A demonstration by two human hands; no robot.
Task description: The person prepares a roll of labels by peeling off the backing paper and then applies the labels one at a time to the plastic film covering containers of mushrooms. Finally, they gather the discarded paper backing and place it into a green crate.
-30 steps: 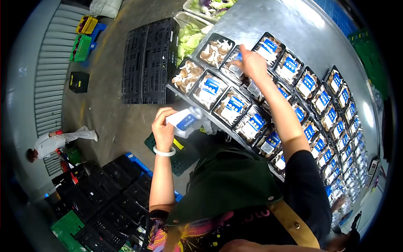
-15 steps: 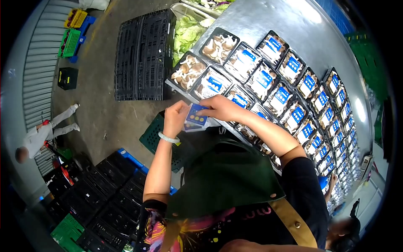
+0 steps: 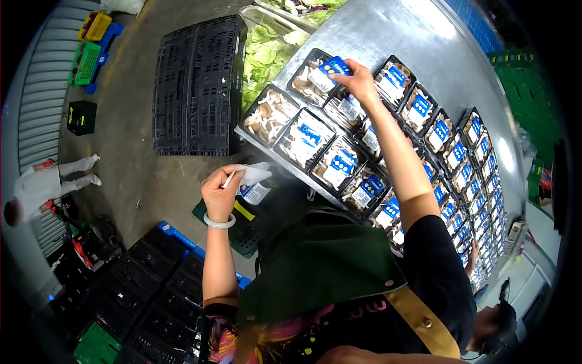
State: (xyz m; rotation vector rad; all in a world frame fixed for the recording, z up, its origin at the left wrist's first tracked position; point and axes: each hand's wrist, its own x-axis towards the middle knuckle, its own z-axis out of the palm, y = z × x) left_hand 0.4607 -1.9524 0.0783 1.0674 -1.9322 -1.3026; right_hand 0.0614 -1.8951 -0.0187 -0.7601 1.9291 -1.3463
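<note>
My right hand [image 3: 357, 82] reaches out over the far corner tray of mushrooms [image 3: 312, 79] and holds a blue and white label [image 3: 328, 69] against its film. My left hand [image 3: 219, 193], with a pale bangle on the wrist, hangs back off the table edge and grips a sheet of label backing with blue stickers [image 3: 251, 182]. Two long rows of black mushroom trays [image 3: 339, 164] with blue labels run along the steel table [image 3: 388, 30]. One near tray [image 3: 270, 114] shows bare mushrooms with no label.
Black crates [image 3: 197, 85] lie flat on the floor left of the table, beside a bin of lettuce [image 3: 267, 51]. Stacked black crates [image 3: 151, 297] stand at lower left. A person in white [image 3: 42, 185] is at the far left; another person's head [image 3: 491, 324] is at lower right.
My right hand took a label from the sheet at my left hand and moved out to the far corner tray. My left hand dropped slightly down and left with the sheet.
</note>
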